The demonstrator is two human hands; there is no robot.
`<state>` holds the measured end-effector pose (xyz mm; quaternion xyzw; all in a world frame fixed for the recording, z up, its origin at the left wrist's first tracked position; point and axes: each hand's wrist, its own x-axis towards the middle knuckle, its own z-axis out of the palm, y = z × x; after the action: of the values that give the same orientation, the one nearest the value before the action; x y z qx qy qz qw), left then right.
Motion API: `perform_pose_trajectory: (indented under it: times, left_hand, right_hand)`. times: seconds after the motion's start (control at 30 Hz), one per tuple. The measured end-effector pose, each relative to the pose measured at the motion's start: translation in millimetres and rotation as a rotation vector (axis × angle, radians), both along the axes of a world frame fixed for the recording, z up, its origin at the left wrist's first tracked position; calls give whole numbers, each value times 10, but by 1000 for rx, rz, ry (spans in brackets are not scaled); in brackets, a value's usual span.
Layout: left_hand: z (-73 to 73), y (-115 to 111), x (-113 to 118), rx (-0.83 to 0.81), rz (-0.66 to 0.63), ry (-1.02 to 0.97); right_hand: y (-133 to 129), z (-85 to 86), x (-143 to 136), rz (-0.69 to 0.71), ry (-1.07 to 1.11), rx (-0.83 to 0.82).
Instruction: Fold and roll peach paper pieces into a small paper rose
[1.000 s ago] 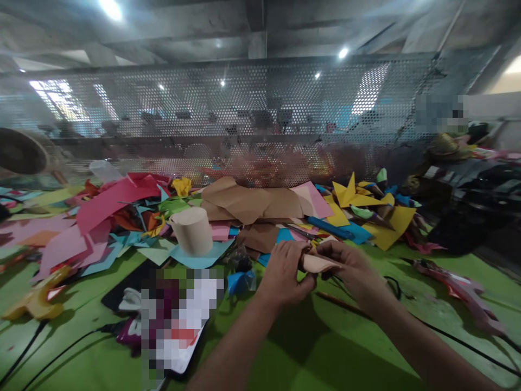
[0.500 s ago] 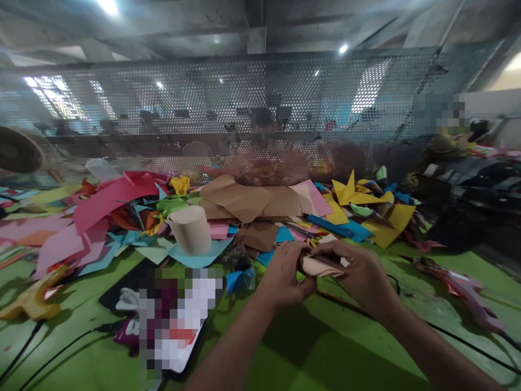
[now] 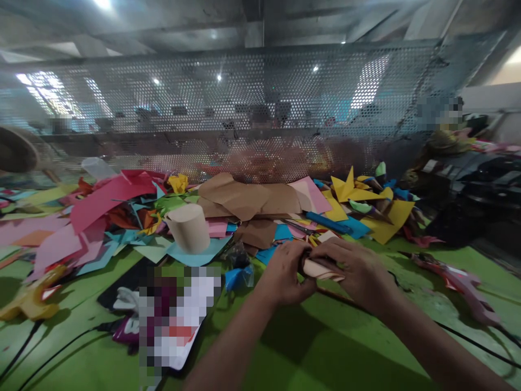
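Observation:
Between my two hands is a small piece of rolled or folded cream paper [image 3: 321,270], held just above the green table. My left hand [image 3: 287,274] grips its left end with curved fingers and thumb. On its right side, my right hand [image 3: 353,271] has its fingers bent over the top of the paper. Part of the paper is hidden by the fingers. Behind my hands lie a blue cutter [image 3: 329,223] and sheets of brown paper [image 3: 252,200]. A cream paper roll [image 3: 189,228] stands to the left on light blue paper.
A pink glue gun [image 3: 468,290] lies at the right, its cable crossing the green table [image 3: 317,353]. At the left are a yellow tool [image 3: 35,301] and a partly blurred phone [image 3: 191,320]. Coloured paper lies before a perforated metal screen [image 3: 260,81]. A person sits at the far right.
My right fingers have shifted slightly over the cream paper, which shows more of its lower side. The whole view has moved a little.

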<state>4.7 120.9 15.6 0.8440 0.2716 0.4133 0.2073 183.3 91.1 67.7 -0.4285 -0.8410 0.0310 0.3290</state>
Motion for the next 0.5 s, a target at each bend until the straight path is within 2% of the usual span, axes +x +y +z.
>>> perform_pose_trajectory:
  times: [0.23, 0.43, 0.5]
  left_hand:
    - [-48, -21, 0, -50, -1, -6]
    - [-11, -38, -1, -128, -72, -7]
    - [-5, -38, 1, -184, -105, -24]
  right_hand:
    - [-20, -4, -21, -50, 80, -83]
    - [3, 18, -27, 60, 85, -109]
    - [11, 11, -24, 58, 77, -106]
